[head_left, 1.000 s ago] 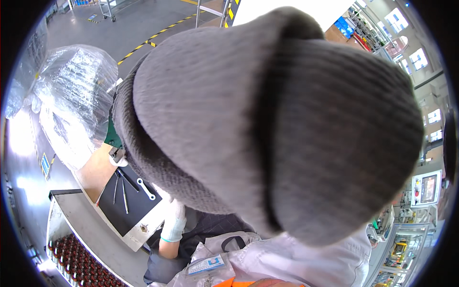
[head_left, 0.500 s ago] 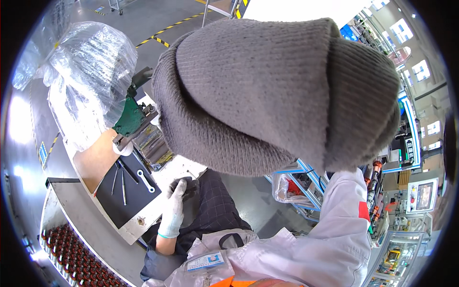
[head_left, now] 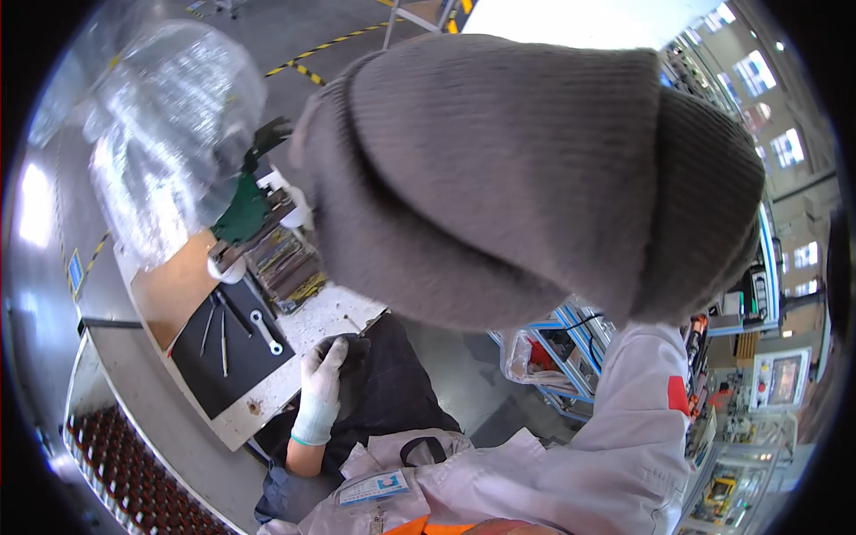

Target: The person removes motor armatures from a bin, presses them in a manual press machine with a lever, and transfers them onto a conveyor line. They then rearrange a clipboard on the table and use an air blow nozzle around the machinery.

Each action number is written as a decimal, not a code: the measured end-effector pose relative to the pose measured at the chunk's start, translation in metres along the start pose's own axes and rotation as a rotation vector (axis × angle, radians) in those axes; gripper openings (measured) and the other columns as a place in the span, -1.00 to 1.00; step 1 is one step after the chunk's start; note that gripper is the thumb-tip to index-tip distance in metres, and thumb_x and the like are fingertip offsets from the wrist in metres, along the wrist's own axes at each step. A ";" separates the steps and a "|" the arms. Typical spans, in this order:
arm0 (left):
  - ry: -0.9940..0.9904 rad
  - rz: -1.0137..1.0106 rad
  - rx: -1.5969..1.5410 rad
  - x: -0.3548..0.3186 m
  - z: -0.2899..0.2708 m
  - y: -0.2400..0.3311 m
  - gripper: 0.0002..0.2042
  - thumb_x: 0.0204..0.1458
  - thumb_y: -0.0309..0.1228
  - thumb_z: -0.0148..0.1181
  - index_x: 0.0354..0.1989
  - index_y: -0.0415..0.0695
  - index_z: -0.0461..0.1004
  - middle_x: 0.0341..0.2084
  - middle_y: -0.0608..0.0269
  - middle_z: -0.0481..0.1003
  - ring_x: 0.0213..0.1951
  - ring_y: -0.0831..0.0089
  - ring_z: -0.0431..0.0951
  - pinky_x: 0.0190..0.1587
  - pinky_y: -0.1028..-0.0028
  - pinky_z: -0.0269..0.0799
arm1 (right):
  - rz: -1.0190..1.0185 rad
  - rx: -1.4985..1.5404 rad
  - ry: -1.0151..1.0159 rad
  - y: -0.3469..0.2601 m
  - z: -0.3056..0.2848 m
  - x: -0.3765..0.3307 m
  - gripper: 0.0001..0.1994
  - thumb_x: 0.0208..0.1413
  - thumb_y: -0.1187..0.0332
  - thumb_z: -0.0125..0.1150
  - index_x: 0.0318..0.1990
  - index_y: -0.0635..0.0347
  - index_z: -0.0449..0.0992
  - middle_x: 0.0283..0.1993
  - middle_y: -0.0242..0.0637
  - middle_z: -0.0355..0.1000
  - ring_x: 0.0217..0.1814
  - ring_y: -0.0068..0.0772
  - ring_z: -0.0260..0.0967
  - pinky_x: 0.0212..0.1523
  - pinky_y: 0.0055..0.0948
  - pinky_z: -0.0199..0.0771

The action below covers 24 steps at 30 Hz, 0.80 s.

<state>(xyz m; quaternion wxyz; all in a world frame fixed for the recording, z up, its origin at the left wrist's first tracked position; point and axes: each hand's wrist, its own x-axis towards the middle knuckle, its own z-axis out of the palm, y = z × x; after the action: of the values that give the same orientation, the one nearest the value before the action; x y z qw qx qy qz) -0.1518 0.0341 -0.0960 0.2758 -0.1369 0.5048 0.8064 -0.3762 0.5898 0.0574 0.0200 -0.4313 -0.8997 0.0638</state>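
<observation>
A large grey ribbed-knit item [head_left: 499, 169], looking like a knitted cap with a folded band, fills the upper middle close to the camera. My right sleeve [head_left: 629, 392] runs up behind it, and the right hand is wholly hidden there. My left hand [head_left: 323, 370], in a white glove, rests over my dark trousers beside the worktable [head_left: 334, 312]. Its fingers are curled in, against a small dark grey patch [head_left: 357, 348] that could be glove coating or a held thing. The nearest tool is a silver ring spanner [head_left: 266, 333] on a black mat [head_left: 207, 379].
Thin rod-like tools [head_left: 223, 343] lie on the mat. Behind them stands a green metal fixture [head_left: 242, 211] beside clear plastic wrapping [head_left: 174, 116]. A tray of dark red parts [head_left: 129, 464] is at lower left; a blue-framed rack [head_left: 571, 343] stands on the right.
The knit item has shifted slightly right and looks more blurred. The bench shifts slightly in the picture. My left hand stays curled near the table edge.
</observation>
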 end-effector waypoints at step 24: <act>0.074 0.040 0.070 -0.024 -0.015 0.002 -0.79 0.27 -0.34 0.07 -0.11 -0.25 0.50 -0.26 0.07 0.62 -0.25 0.29 0.66 -0.19 0.31 0.60 | -0.254 -0.052 0.320 -0.034 0.022 -0.099 -0.27 -0.04 0.04 0.17 0.27 0.32 0.31 0.03 0.15 0.49 0.08 -0.07 0.50 0.08 -0.19 0.50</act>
<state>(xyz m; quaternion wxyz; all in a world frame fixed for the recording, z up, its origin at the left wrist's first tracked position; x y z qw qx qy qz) -0.1345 0.0129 -0.0891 0.2452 -0.1469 0.5455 0.7879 -0.3427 0.4899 0.0424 0.1593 -0.3193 -0.9336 -0.0319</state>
